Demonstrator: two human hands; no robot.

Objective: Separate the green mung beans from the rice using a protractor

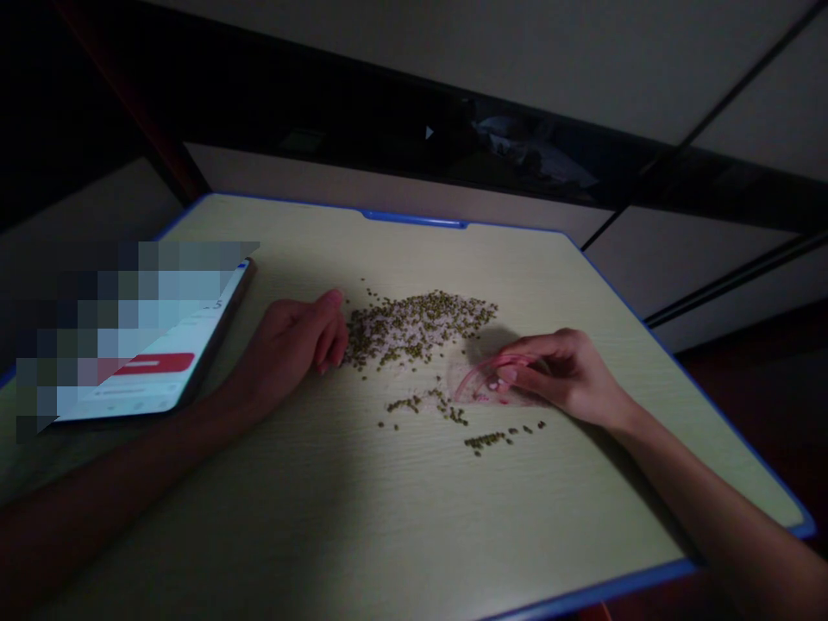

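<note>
Tabletop (310,517), blue-edged: near centre, loose green beans (485,441); right hand (575,375), fingers pinching a clear protractor (475,384). Beyond, left hand (301,336), loosely curled, beside a mixed pile (420,323) of green beans and pale grains.

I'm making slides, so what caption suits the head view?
Right hand holding a clear plastic half-disc with pink markings; left hand beside small green beans and white grains on a pale tabletop.
</note>
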